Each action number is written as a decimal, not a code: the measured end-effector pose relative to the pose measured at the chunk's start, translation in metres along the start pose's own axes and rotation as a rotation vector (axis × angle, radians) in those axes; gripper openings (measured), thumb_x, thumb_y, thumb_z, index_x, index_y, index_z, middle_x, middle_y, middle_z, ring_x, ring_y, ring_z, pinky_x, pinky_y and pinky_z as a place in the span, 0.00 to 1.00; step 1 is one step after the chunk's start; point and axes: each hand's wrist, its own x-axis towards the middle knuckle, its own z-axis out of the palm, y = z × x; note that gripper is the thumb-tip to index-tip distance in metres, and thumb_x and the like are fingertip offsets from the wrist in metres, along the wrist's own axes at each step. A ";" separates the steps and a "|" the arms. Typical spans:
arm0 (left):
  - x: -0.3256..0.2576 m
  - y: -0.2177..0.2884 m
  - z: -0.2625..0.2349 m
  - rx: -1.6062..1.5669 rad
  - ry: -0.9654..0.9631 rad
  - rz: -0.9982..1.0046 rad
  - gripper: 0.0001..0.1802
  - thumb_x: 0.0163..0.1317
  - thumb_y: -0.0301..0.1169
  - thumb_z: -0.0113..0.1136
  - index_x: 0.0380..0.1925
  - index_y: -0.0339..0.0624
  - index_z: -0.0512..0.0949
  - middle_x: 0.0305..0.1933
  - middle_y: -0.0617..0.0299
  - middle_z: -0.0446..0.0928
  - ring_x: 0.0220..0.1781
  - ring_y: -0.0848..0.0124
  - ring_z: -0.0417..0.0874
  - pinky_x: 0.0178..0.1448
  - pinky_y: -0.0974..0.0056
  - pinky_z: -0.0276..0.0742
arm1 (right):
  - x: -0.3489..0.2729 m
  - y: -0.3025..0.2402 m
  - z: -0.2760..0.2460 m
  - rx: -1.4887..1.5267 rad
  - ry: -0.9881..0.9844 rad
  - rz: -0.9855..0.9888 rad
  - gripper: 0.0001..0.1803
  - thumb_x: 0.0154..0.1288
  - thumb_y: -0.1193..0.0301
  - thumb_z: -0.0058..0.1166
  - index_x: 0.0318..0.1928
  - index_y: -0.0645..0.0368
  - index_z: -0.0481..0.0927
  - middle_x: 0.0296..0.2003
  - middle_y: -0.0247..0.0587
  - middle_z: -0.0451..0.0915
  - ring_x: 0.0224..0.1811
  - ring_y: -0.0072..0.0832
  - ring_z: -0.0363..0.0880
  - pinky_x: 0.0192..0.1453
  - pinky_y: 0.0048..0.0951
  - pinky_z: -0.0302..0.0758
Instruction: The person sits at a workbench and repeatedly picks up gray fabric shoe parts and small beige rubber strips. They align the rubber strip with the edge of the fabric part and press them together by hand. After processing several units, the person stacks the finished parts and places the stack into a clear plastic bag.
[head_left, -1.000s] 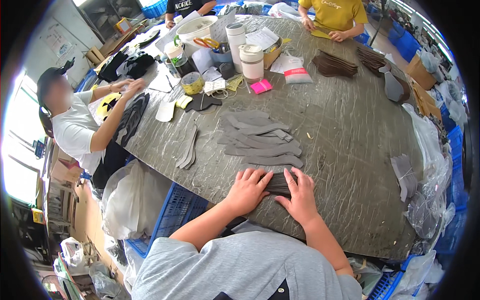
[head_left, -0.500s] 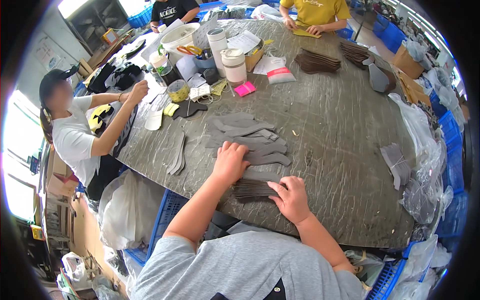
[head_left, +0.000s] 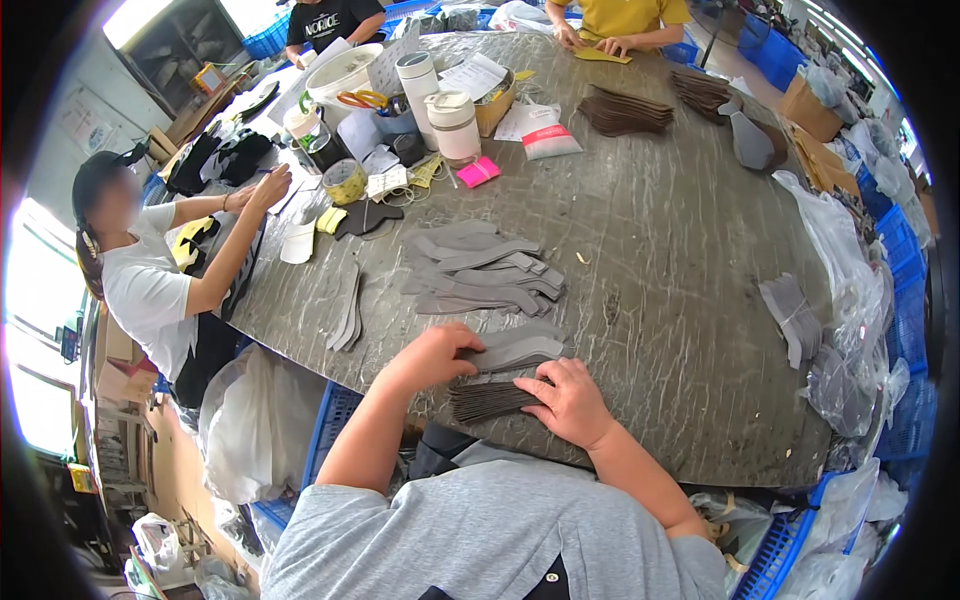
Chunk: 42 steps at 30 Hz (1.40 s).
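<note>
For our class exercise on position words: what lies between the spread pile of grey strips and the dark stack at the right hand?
Curved grey pieces lie there, the left hand at their left end, as the head view shows.

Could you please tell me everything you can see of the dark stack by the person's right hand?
The dark stack is a tight bundle of thin, dark brownish-grey pieces, their edges showing as fine, nearly parallel lines. They look like fabric or another soft sheet material. It lies on the table close to the person's body, running roughly left to right, nearer than the grey pieces. The right hand touches and partly hides its right end.
</note>
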 end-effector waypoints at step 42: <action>-0.011 -0.003 0.026 0.037 0.124 0.208 0.11 0.59 0.24 0.60 0.43 0.40 0.81 0.42 0.53 0.78 0.50 0.56 0.76 0.58 0.54 0.71 | -0.008 -0.005 0.007 0.002 0.145 0.211 0.49 0.38 0.65 0.78 0.65 0.45 0.68 0.60 0.48 0.66 0.63 0.48 0.66 0.66 0.51 0.63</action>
